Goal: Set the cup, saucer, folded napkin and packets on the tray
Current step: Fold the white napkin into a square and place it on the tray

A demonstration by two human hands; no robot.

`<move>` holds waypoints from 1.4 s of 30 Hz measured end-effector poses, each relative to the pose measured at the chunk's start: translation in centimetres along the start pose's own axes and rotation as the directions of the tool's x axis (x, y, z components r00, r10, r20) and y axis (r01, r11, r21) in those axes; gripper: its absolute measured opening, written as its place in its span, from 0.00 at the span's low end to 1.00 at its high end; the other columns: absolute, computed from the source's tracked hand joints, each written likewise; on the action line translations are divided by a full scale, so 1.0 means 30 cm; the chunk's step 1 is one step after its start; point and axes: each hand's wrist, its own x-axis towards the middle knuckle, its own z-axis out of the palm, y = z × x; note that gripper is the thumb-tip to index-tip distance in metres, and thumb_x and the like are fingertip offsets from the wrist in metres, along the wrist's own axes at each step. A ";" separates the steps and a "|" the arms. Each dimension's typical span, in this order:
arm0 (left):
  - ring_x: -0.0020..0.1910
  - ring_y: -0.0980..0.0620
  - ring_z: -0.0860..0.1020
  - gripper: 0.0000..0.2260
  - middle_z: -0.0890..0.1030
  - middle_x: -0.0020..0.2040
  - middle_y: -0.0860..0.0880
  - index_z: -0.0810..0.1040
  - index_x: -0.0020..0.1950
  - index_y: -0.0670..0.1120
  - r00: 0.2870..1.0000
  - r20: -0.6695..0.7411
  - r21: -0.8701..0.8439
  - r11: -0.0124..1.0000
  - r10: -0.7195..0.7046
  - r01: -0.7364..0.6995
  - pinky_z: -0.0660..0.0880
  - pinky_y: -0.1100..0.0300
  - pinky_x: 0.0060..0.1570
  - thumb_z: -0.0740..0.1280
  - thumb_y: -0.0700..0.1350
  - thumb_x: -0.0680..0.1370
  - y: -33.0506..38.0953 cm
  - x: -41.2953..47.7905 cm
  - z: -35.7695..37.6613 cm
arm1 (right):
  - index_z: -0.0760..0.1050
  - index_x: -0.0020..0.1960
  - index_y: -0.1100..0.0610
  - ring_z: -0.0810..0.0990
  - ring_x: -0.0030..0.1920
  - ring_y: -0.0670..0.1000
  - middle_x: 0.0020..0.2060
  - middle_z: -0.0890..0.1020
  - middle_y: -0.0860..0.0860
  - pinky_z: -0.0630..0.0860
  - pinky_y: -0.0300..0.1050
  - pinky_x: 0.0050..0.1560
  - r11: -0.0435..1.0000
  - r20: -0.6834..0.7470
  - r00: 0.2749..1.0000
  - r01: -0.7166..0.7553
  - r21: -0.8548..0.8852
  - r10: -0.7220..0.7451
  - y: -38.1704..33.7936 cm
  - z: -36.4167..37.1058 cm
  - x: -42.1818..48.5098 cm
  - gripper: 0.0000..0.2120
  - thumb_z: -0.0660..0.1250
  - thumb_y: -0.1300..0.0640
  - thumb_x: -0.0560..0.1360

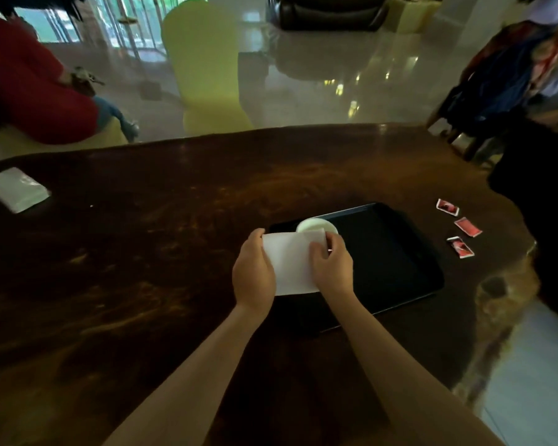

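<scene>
- The left hand (253, 273) and the right hand (332, 268) are holding a thin white paper napkin (292, 263) between them over the near left part of the flat black rectangular tray (400, 262), probably because two hands are needed to line up soft paper edges for a fold.
- The left fingers are curling round the napkin's left edge, thumb on top; the right fingertips are pinching together on its upper right corner.
- A round white glossy cup or saucer (316, 226) is sitting on the tray's far left corner, half hidden behind the napkin; I cannot tell which piece it is.
- Three small red-and-white foil packets (457, 228) are lying in a row on the dark polished wooden table (142, 252), just right of the tray, not yet set on it.
- A white plastic-wrapped pack (15, 189) is lying far left, well apart.
</scene>
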 end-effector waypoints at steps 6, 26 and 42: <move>0.60 0.48 0.74 0.19 0.74 0.64 0.46 0.63 0.71 0.47 0.985 0.171 -0.018 1.000 -0.016 0.019 0.71 0.57 0.59 0.55 0.42 0.80 0.231 0.044 0.348 | 0.67 0.67 0.56 0.75 0.59 0.52 0.61 0.76 0.53 0.69 0.40 0.53 0.998 -0.008 1.000 0.019 -0.061 -0.019 0.175 -0.274 0.339 0.19 0.63 0.56 0.77; 0.61 0.44 0.73 0.19 0.74 0.64 0.41 0.61 0.71 0.45 0.879 0.305 0.147 0.930 -0.367 0.338 0.71 0.56 0.56 0.51 0.38 0.80 0.368 0.196 1.026 | 0.63 0.70 0.60 0.72 0.61 0.57 0.66 0.68 0.58 0.71 0.44 0.55 0.911 0.243 0.970 0.094 -0.401 0.007 0.595 -0.322 0.988 0.22 0.60 0.57 0.78; 0.59 0.44 0.75 0.16 0.77 0.61 0.41 0.72 0.64 0.41 0.893 0.371 0.265 0.951 -0.255 0.161 0.73 0.55 0.55 0.56 0.33 0.78 0.383 0.123 0.921 | 0.59 0.72 0.61 0.62 0.70 0.57 0.70 0.65 0.58 0.63 0.49 0.68 0.785 0.344 0.936 0.265 -0.560 -0.070 0.596 -0.485 0.835 0.23 0.58 0.57 0.79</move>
